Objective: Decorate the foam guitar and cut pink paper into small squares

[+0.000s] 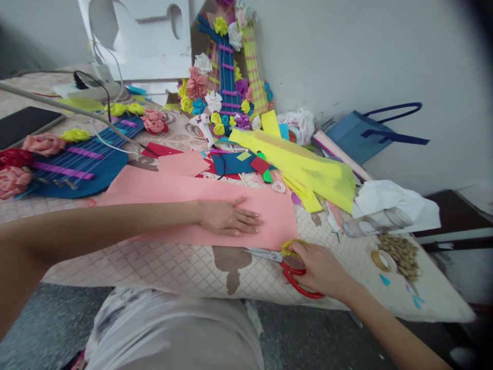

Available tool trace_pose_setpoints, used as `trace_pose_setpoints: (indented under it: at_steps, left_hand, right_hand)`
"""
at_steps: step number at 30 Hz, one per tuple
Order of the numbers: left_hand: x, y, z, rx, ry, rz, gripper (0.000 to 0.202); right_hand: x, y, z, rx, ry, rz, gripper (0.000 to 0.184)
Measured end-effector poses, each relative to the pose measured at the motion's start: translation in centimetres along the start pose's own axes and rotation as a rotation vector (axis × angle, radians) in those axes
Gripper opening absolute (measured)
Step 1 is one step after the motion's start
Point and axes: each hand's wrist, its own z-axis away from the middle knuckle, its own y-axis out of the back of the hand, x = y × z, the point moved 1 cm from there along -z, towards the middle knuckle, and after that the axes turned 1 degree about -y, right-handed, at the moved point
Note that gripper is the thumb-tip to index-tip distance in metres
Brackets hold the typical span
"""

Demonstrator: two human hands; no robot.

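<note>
My left hand point(231, 218) lies flat with its fingers stretched out on a large pink sheet point(273, 210), which could be paper or felt. My right hand point(319, 267) grips a pair of scissors point(295, 271) with red and yellow handles. The metal blades point left, just below the sheet's near edge and close to its right corner. A smaller pink piece point(183, 163) lies behind the sheet. To the left rests a blue guitar-shaped craft point(100, 159) with purple strips, strings and fabric-like flowers.
Yellow sheets point(304, 159), blue scraps point(233, 163) and a white glue gun point(203, 128) lie at the back. Decorated guitars point(227, 77) lean against the wall. On the right are a glass jar point(379, 222), a tape roll point(383, 261) and a brown pile point(400, 256). Cables point(57, 105) cross the left.
</note>
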Motion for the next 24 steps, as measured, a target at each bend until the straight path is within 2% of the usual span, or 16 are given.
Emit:
trace_pose_setpoints:
  at_steps: [6,14,20,24]
  left_hand:
    - [-0.1,-0.2,0.0,-0.004,-0.017,-0.021,0.051]
    - [0.2,0.1,-0.1,-0.044,0.065,0.042,0.045]
    - [-0.1,-0.1,0.0,-0.013,0.026,0.012,0.046]
    - [0.0,-0.1,0.0,-0.038,0.027,-0.005,0.047]
  right_hand:
    - [-0.7,0.2,-0.6,-0.017,-0.018,-0.029,0.029]
    - [-1.2,-0.1,-1.3,-0.032,-0.006,-0.005,0.03]
    - [-0.5,-0.6,-0.9,-0.049,-0.014,0.056,0.029]
    - [-0.8,-0.4,-0.8,-0.027,-0.001,-0.01,0.029]
